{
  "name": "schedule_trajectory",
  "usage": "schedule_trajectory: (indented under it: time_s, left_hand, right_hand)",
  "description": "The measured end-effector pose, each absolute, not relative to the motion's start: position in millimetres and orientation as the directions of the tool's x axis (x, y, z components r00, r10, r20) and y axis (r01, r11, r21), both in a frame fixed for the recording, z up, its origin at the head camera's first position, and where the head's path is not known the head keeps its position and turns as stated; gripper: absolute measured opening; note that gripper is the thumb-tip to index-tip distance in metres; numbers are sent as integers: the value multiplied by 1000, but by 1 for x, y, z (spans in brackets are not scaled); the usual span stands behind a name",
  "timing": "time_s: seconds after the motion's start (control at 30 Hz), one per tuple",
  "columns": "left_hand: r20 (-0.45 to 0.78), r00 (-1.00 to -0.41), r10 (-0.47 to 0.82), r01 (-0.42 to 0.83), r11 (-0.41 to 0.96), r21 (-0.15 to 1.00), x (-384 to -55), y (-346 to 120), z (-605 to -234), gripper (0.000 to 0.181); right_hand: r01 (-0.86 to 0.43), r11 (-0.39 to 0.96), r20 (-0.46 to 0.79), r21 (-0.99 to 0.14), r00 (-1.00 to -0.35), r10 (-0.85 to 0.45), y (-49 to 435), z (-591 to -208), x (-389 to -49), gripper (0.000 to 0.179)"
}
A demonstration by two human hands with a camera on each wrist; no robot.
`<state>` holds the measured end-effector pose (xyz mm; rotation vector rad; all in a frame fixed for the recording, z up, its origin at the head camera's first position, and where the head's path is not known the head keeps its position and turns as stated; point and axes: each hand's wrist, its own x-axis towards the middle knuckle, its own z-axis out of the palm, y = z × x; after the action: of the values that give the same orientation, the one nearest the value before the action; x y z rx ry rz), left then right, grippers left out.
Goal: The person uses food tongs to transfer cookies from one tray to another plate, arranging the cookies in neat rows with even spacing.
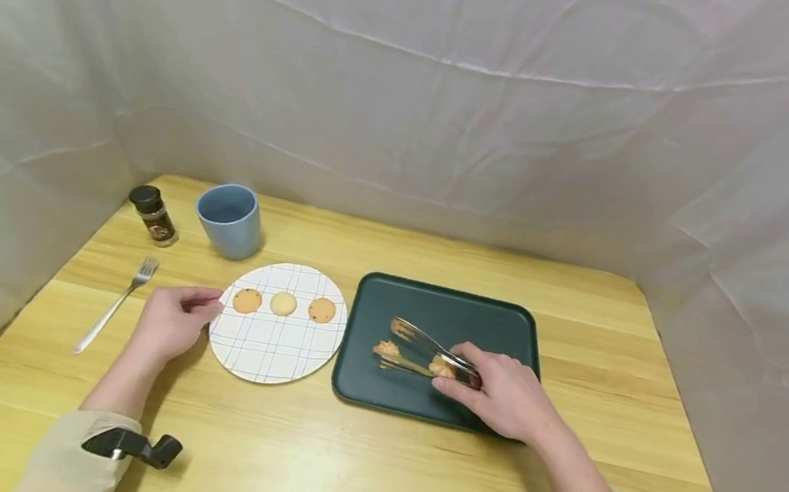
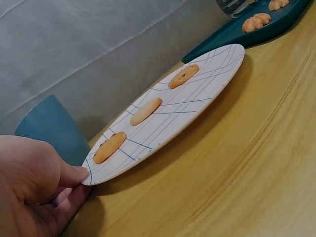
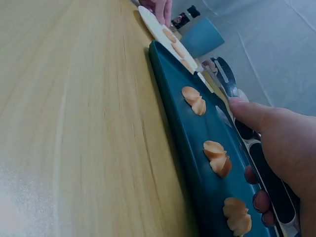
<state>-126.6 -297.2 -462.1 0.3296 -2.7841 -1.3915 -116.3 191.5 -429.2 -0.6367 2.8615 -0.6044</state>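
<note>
The left hand is pinching a plate left of the frame's centre, where three round cookies are lying; the right hand is gripping tongs over a tray, lower right of centre, where swirled cookies are sitting.

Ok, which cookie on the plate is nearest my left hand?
The leftmost cookie, close to where your left hand pinches the plate; the middle cookie and rightmost cookie lie farther off, toward the tray.

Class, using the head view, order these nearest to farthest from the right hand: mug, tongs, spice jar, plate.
1. Tongs, held in the right hand.
2. Plate, left of the tray.
3. Mug, beyond the plate.
4. Spice jar, left of the mug.
</note>
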Motion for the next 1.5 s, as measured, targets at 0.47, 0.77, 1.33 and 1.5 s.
schedule_trajectory:
  time_s: [0.47, 0.77, 1.33, 1.5]
  left_hand:
    - [-111, -975, -193, -201, 550, 811, -127, -295, -466, 35]
    - [-127, -973, -194, -214, 541, 813, -128, -297, -468, 37]
    - [-109, -977, -186, -194, 545, 816, -128, -302, -468, 36]
    - [-122, -974, -193, -209, 534, 819, -127, -301, -468, 37]
  right_hand:
    - [-392, 862, -95, -322, -892, -442, 195, -431, -109, 72]
    - [-471, 856, -29, -215, -873, -487, 192, -432, -112, 61]
    - [-526, 832, 58, -177, -849, -525, 193, -438, -113, 52]
    - [-521, 830, 57, -198, -852, -521, 194, -438, -113, 50]
